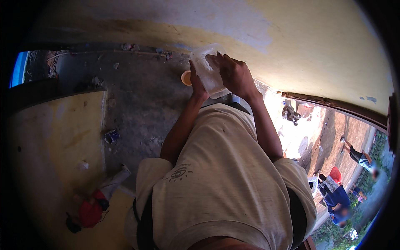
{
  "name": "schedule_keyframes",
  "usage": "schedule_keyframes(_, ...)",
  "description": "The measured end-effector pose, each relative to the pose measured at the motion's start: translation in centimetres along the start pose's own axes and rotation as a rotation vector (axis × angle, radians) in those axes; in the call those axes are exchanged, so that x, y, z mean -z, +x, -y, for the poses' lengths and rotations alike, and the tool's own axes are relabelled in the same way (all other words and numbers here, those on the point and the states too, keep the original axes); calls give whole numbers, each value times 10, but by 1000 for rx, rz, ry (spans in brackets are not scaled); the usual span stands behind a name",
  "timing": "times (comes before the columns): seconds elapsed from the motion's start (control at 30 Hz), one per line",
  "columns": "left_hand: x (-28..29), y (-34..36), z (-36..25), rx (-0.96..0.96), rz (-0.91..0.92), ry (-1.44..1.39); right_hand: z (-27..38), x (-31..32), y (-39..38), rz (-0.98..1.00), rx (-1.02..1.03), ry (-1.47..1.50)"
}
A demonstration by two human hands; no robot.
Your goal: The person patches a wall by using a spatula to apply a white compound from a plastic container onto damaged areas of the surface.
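Observation:
A clear plastic tub [214,83] with a whitish smear inside is held up in front of my waist, close to the patchy yellow wall. My left hand [197,84] grips its left side, fingers wrapped around the edge. Over the right side of the tub bends my right hand [236,77], its fingers curled together with their tips at the opening. Whatever these fingers hold, if anything, is hidden. An orange round container [186,78] stands on the floor just left of my left hand, partly covered by it.
A yellow, stained wall [316,50] runs along the front and right. On the grey floor [137,91] at the left lies a dark blue can [111,136]. A person in red [91,212] is at lower left. Outside the doorway at right are several people [335,198] and a dark bundle [291,114].

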State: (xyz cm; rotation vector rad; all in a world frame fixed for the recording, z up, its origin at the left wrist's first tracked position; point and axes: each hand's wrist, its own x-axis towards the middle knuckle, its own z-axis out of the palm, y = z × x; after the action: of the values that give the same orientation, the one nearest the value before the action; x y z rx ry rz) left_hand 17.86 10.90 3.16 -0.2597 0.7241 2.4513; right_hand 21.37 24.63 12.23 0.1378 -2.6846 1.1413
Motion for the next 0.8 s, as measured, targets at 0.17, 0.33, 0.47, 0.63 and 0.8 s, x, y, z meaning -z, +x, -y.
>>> schedule_keyframes(0.17,7,1,6,10,24,24,-2,-8,-6,81,-37,24)
schedule_keyframes(0.33,8,1,11,-41,-31,-15,-10,-15,-8,48,-32,27)
schedule_keyframes(0.47,15,0,12,-37,-34,-4,-1,-11,-9,111,-42,67)
schedule_keyframes(0.63,10,2,13,0,22,-30,-11,-1,-5,80,-113,72)
schedule_keyframes(0.8,-4,1,2,-14,30,-14,1,6,-7,-20,-8,42)
